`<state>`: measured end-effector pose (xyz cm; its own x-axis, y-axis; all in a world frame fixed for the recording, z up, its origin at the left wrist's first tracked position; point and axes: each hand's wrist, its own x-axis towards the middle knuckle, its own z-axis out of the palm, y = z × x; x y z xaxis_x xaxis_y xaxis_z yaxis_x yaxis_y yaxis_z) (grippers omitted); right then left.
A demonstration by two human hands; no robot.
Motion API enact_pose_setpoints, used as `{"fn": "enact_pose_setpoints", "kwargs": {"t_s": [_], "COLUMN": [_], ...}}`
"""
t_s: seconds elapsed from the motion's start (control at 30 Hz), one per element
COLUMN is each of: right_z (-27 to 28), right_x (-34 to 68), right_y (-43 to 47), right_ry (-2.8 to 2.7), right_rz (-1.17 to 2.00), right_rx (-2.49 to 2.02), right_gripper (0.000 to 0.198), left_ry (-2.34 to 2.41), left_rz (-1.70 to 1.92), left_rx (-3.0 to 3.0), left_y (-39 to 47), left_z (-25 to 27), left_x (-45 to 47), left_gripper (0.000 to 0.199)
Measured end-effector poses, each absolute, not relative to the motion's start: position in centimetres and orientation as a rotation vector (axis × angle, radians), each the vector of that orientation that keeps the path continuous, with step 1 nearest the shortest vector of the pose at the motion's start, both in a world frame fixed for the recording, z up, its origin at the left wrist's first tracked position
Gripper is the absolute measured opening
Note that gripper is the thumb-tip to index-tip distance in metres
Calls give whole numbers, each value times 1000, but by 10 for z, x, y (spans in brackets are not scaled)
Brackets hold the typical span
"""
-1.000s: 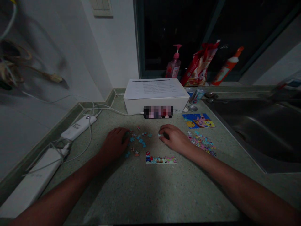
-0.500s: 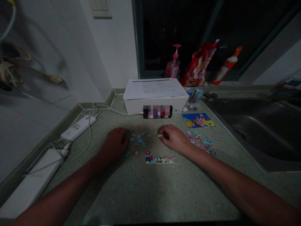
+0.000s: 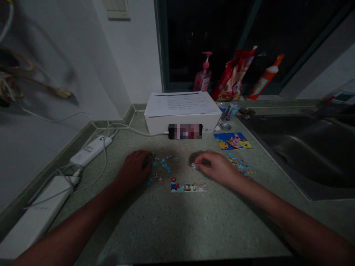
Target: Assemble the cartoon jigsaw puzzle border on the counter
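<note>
Between the thumb and fingertips of my right hand [image 3: 215, 166] is a small pale jigsaw piece [image 3: 193, 166], held low over the counter. On the left, my left hand [image 3: 135, 165] rests on the counter with its thumb and fingers apart, beside a scatter of loose blue and reddish puzzle pieces [image 3: 166, 167]. A joined strip of puzzle [image 3: 189, 187], with colourful cartoon figures, lies in front of both hands. Partly behind my right forearm sits a pile of mixed puzzle pieces [image 3: 240, 165]. Above that pile lies a picture card with cartoon characters [image 3: 233, 141].
A white box [image 3: 181, 123] with printed sheets stands at the back, a phone [image 3: 185, 132] leaning on it. Power strips [image 3: 41, 214] and cables run along the left wall. A sink [image 3: 294, 155] lies right. A can [image 3: 231, 112] and pump bottle [image 3: 202, 78] are behind.
My right hand has shifted right and slightly toward me with the jigsaw piece, covering more of the right pile. My left hand has stayed nearly in place.
</note>
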<state>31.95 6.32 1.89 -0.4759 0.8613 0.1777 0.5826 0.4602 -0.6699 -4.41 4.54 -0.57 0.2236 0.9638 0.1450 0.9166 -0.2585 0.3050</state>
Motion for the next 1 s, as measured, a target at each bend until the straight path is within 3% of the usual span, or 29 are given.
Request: {"fn": "enact_pose_setpoints", "kwargs": {"t_s": [0.3, 1.0], "right_z": [14, -7], "right_x": [378, 365], "right_y": [15, 13], "right_ry": [-2035, -2029], "right_rz": [1285, 1268], "right_rx": [-1350, -1355], "right_gripper": [8, 10], "left_ry": [1809, 1783], "left_rz": [463, 478], "left_rx": [2332, 2339], "left_y": [46, 45], "left_z": [-1, -2], "left_x": [-43, -45], "left_gripper": [40, 38]}}
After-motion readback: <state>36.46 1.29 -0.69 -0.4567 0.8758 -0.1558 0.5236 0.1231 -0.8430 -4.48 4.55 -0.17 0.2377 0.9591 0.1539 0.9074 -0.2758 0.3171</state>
